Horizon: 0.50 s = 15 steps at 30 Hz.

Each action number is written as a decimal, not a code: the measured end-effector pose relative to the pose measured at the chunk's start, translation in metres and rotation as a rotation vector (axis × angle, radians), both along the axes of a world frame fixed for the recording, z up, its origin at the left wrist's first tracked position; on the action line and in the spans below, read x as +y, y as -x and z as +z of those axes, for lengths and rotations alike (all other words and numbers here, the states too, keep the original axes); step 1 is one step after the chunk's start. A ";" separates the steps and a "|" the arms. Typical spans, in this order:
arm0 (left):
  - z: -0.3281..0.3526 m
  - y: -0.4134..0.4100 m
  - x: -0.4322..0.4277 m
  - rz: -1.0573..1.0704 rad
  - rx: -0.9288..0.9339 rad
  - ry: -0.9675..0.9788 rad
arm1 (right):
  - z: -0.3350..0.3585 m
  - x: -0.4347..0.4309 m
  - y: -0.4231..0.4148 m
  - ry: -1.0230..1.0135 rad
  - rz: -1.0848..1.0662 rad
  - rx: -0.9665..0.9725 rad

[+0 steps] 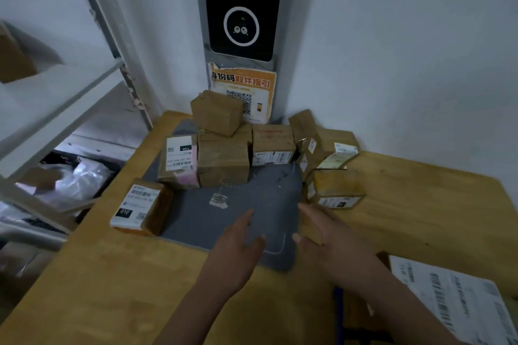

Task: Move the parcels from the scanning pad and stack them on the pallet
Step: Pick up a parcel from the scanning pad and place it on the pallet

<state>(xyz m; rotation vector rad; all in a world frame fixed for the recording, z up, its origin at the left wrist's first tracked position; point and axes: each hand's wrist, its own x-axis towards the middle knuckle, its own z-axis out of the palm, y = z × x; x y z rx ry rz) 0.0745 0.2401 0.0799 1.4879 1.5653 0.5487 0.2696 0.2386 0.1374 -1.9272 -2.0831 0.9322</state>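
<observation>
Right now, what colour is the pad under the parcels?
Dark grey; the scanning pad shows best in the head view.

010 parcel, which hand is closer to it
Left. The left hand is over the pad, right of the 010 parcel; the right hand, gripping a small parcel, is farther right.

On the wooden table [112, 274] a grey scanning pad [238, 213] carries brown parcels [222, 162] bunched along its far edge. The left grip [235, 249] hovers above the pad, fingers straight; the right grip [330, 241] pinches a small brown box [308, 229] at the pad's right edge
</observation>
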 end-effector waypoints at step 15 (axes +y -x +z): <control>-0.046 -0.058 0.150 -0.235 -0.017 0.085 | -0.025 0.145 -0.064 0.005 -0.334 -0.038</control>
